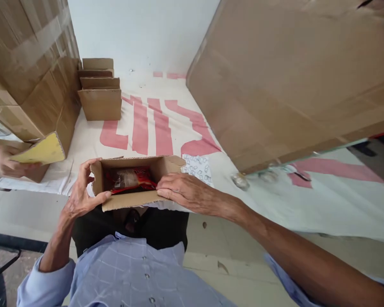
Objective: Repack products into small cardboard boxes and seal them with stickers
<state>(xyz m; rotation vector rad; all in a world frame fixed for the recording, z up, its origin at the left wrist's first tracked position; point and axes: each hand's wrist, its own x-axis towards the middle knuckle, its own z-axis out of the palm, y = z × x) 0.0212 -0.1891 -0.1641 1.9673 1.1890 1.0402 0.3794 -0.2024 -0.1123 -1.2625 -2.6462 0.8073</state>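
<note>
An open cardboard box (pixel 131 201) sits at the table's front edge, right before my body. Inside it lies a red packet (pixel 128 179) with a clear middle part. My left hand (pixel 85 192) grips the box's left end, thumb on the near rim and fingers round the far corner. Over the box's right end rests my right hand (pixel 185 192), its fingers together at the near rim by the packet's right end; the fingertips are partly hidden inside the box.
Large taped cartons (pixel 35 76) stand at the left, and a big carton (pixel 294 85) at the right. Small open boxes (pixel 102 104) are beyond the left hand. Another person's hand (pixel 13 162) is by a yellow flap (pixel 43 149). A printed sheet (pixel 198 168) lies on the cloth.
</note>
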